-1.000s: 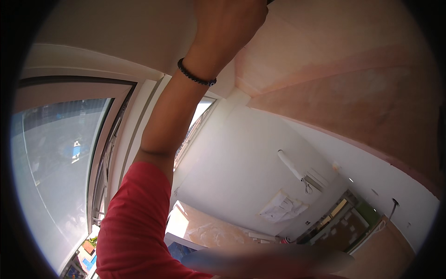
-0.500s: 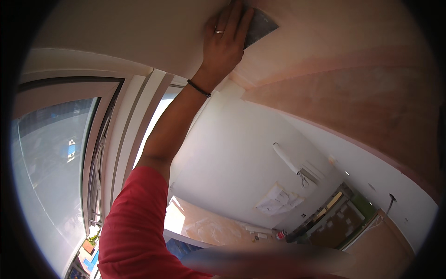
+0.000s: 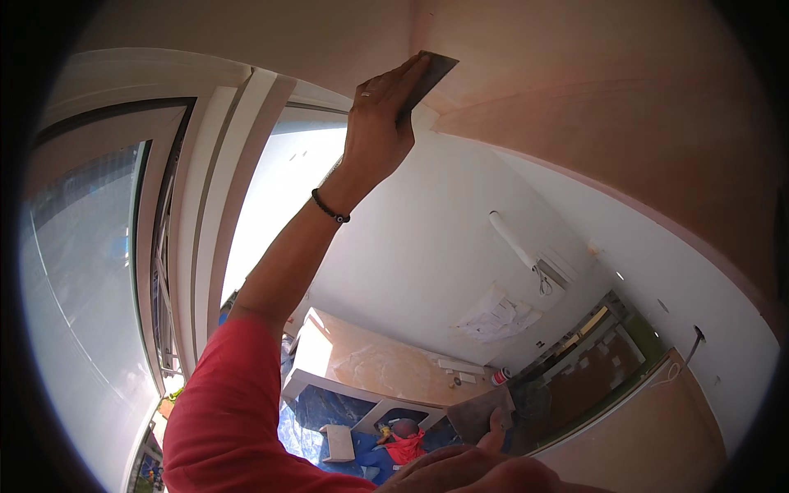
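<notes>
My left hand (image 3: 382, 111), raised on a red-sleeved arm, wears a ring and a dark bead bracelet. Its fingers press along a flat grey scraper blade (image 3: 429, 78). The blade meets the plaster beside the corner where a cream surface (image 3: 271, 49) joins a pinkish plastered one (image 3: 575, 57). Down at the lower edge is my right hand (image 3: 460, 470), thumb up and fingers bent. That thumb lies in front of a square grey-brown plate (image 3: 477, 415), which it appears to grip. The plate's underside is hidden.
On the left an open window sash (image 3: 86, 271) stands beside a white frame (image 3: 234, 172). A pale pipe (image 3: 511, 238) and a paper sheet (image 3: 501, 316) are on the white wall. Below are a plaster-smeared board (image 3: 378, 353), a red-and-white can (image 3: 500, 376) and a red cloth-like bundle (image 3: 404, 448).
My left hand and scraper have come lower and slightly left, the blade turning narrower to view. The blurred grey shape at the bottom has given way to my right hand and the square plate.
</notes>
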`<control>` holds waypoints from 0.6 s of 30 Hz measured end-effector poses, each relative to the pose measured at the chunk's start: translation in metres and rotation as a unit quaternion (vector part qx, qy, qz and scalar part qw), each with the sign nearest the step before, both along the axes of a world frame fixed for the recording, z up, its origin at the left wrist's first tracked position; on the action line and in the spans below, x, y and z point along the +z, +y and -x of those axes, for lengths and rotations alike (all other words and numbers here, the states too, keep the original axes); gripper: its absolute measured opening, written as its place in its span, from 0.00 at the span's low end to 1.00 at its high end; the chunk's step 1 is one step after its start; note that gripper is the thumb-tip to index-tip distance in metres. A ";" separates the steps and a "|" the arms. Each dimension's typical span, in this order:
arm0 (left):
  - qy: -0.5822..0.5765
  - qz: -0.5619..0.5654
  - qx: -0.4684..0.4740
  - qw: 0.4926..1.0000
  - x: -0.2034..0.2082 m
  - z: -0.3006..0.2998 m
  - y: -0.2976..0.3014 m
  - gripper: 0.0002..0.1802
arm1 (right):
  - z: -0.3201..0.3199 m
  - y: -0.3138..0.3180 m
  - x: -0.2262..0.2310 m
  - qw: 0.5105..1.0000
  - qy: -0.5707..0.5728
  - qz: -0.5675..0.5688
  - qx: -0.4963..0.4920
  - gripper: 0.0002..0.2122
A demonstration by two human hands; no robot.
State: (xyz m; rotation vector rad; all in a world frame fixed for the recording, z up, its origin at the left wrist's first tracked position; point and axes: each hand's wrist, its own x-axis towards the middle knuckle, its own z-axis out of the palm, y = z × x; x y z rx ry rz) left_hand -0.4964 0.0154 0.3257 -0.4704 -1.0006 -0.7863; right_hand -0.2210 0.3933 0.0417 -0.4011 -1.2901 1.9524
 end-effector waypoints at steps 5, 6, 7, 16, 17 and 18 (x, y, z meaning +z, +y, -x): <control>-0.352 -0.082 -0.494 0.791 -0.156 -0.044 0.026 0.19 | 0.048 -0.042 -0.017 0.964 -0.001 0.148 0.219 0.19; -0.363 -0.101 -0.529 0.761 -0.184 -0.052 0.032 0.19 | 0.060 -0.051 -0.022 0.961 -0.018 0.173 0.217 0.19; -0.368 -0.116 -0.563 0.731 -0.213 -0.062 0.037 0.20 | 0.069 -0.060 -0.026 0.949 -0.026 0.190 0.249 0.18; -0.385 0.003 -0.446 0.808 -0.360 -0.164 0.058 0.23 | 0.114 -0.123 -0.070 0.859 -0.048 0.353 0.367 0.16; -0.375 0.050 -0.452 0.808 -0.363 -0.171 0.057 0.22 | 0.113 -0.126 -0.073 0.852 -0.049 0.366 0.372 0.16; -0.393 0.100 -0.397 0.823 -0.363 -0.176 0.057 0.21 | 0.112 -0.127 -0.074 0.846 -0.055 0.373 0.377 0.17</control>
